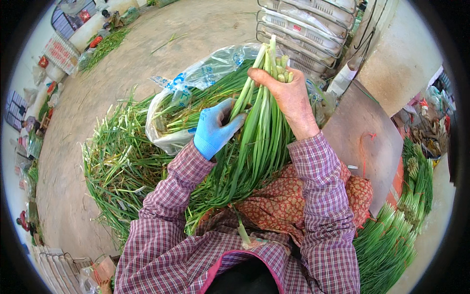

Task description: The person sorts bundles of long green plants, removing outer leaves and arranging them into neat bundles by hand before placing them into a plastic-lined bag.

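Note:
My bare right hand [284, 93] grips a bunch of long green-leaved stalks [262, 121], likely garlic greens or chives, near their pale stem ends. Those ends point up and away from me, while the leaves hang down toward my lap. My left hand [220, 125], in a blue work glove, has its thumb and fingers around a few stalks at the bunch's left side. Behind the hands lies an opened clear plastic bag [198, 75] with blue print, full of more of the same greens [205, 97]. A heap of loose leaves and trimmings [128, 161] spreads to the left.
White plastic crates [301, 31] stand stacked at the back right, beside a pale pillar [389, 62]. A brown board [363, 143] with red ties is at my right. Tied bundles of greens [385, 246] lie below it. People sit along the far left wall beyond the concrete floor [84, 106].

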